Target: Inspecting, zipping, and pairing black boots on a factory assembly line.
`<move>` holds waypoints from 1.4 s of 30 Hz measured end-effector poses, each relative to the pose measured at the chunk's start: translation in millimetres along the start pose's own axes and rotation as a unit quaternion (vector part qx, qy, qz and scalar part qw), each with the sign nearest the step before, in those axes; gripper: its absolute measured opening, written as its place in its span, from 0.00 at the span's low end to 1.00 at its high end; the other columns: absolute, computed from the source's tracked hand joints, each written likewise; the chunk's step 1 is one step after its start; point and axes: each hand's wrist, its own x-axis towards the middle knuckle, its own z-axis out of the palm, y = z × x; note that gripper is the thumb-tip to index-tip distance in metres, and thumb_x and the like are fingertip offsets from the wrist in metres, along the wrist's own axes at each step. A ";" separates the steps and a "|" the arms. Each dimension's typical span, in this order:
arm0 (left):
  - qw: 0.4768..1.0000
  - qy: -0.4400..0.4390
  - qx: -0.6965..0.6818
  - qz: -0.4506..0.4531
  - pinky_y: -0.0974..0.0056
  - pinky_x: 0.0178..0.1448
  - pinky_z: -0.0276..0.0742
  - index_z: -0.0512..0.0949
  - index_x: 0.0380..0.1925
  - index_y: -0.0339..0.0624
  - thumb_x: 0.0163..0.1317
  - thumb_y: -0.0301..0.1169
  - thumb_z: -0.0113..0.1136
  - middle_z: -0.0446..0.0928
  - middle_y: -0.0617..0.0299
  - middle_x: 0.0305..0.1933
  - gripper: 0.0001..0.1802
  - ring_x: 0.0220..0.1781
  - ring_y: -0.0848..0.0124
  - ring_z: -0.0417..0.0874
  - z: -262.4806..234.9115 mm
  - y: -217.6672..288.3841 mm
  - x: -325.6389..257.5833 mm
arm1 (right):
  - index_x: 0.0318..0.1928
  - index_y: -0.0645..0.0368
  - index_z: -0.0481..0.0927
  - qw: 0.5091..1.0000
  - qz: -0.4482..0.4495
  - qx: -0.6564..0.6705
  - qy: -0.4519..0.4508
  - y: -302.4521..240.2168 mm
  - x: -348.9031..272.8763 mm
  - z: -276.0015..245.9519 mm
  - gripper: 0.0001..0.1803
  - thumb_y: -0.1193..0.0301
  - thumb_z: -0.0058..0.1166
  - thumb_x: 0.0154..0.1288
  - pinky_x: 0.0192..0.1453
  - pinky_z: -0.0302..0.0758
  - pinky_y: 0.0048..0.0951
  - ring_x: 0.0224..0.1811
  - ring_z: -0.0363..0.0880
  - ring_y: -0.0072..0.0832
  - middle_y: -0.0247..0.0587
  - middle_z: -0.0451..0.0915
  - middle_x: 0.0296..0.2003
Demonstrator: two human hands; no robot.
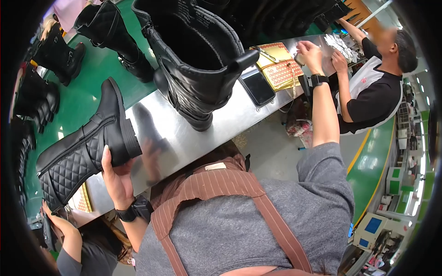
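My left hand (pixel 117 177) grips a black quilted boot (pixel 73 172) around its heel and ankle. The boot is tilted, toe up and shaft opening toward the lower left, with a side zipper and straps showing. My right hand (pixel 310 57) is raised at the far right end of the metal bench, fingers pinched together. Whatever they hold, if anything, is too small to make out. Close by that hand lies a sheet of small red-and-white labels (pixel 282 74) on a yellow pad. Between my hands stands another tall black boot (pixel 200 87), its opening facing me.
A dark phone (pixel 258 86) lies on the metal bench (pixel 159 122). More black boots (pixel 113 39) stand on the green surface (pixel 87 99) beyond. A co-worker (pixel 373 87) works at the right; another person's arm (pixel 69 234) reaches in at the lower left, near the held boot's shaft.
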 end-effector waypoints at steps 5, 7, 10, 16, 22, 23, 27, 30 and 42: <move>0.998 -0.065 -0.010 -0.008 0.52 0.61 0.75 0.73 0.56 0.39 0.67 0.46 0.54 0.78 0.54 0.54 0.26 0.54 0.61 0.80 9.4 3.1 -1.6 | 0.44 0.67 0.82 0.964 -0.064 0.257 -0.001 -98.2 -53.1 -36.2 0.11 0.71 0.57 0.68 0.42 0.78 0.19 0.35 0.81 0.18 0.39 0.84 0.36; 0.994 -0.060 -0.077 -0.058 0.50 0.64 0.71 0.74 0.55 0.41 0.66 0.47 0.55 0.78 0.55 0.55 0.25 0.55 0.60 0.79 7.5 8.0 -6.1 | 0.45 0.66 0.81 0.952 -0.120 0.280 0.015 -152.0 -98.3 -44.1 0.10 0.71 0.56 0.69 0.41 0.76 0.18 0.34 0.80 0.19 0.39 0.84 0.35; 0.996 -0.070 -0.058 -0.022 0.48 0.60 0.75 0.75 0.53 0.41 0.65 0.46 0.56 0.80 0.56 0.53 0.24 0.53 0.60 0.81 5.0 21.4 -16.5 | 0.41 0.68 0.80 0.943 -0.195 0.262 0.063 -231.6 -189.5 -37.5 0.07 0.75 0.54 0.69 0.34 0.72 0.17 0.26 0.74 0.18 0.39 0.80 0.29; 0.991 -0.129 -0.039 0.018 0.50 0.57 0.79 0.75 0.53 0.42 0.67 0.45 0.54 0.80 0.58 0.50 0.22 0.52 0.64 0.81 15.6 39.6 -37.9 | 0.38 0.62 0.84 0.809 -0.534 0.231 -0.080 -331.6 -279.1 36.5 0.15 0.80 0.69 0.47 0.23 0.66 0.26 0.17 0.69 0.26 0.33 0.74 0.20; 0.989 -0.139 -0.031 0.042 0.53 0.52 0.83 0.75 0.52 0.41 0.67 0.44 0.54 0.81 0.59 0.48 0.21 0.51 0.66 0.82 18.4 43.3 -48.2 | 0.39 0.65 0.80 0.765 -0.602 0.224 -0.038 -354.7 -287.6 89.1 0.15 0.83 0.68 0.48 0.24 0.69 0.26 0.17 0.71 0.27 0.37 0.77 0.22; 0.990 -0.131 -0.027 0.051 0.54 0.51 0.83 0.75 0.51 0.41 0.67 0.43 0.55 0.81 0.60 0.48 0.20 0.50 0.67 0.83 17.5 42.9 -48.6 | 0.39 0.65 0.80 0.764 -0.605 0.219 -0.041 -355.6 -288.3 91.2 0.15 0.83 0.68 0.48 0.24 0.69 0.26 0.17 0.71 0.27 0.37 0.77 0.22; 0.991 -0.110 -0.030 0.066 0.55 0.49 0.84 0.75 0.51 0.41 0.67 0.41 0.57 0.80 0.60 0.47 0.19 0.47 0.67 0.84 17.6 38.1 -45.2 | 0.40 0.63 0.81 0.754 -0.626 0.199 -0.013 -356.3 -283.5 105.1 0.15 0.79 0.66 0.49 0.23 0.67 0.26 0.18 0.69 0.25 0.33 0.73 0.20; 0.990 -0.121 -0.035 0.067 0.55 0.49 0.84 0.75 0.51 0.41 0.67 0.40 0.57 0.80 0.60 0.47 0.19 0.47 0.67 0.84 16.9 37.3 -43.2 | 0.44 0.62 0.83 0.740 -0.649 0.178 -0.001 -350.6 -281.4 113.3 0.17 0.75 0.63 0.50 0.22 0.65 0.25 0.18 0.65 0.23 0.30 0.68 0.18; 0.994 -0.081 0.015 0.067 0.56 0.49 0.84 0.74 0.54 0.39 0.65 0.37 0.60 0.79 0.57 0.49 0.21 0.49 0.66 0.83 1.3 33.9 -39.4 | 0.41 0.49 0.85 0.757 -0.625 0.190 0.014 -297.1 -275.5 78.1 0.18 0.59 0.71 0.50 0.37 0.71 0.27 0.28 0.69 0.25 0.25 0.70 0.27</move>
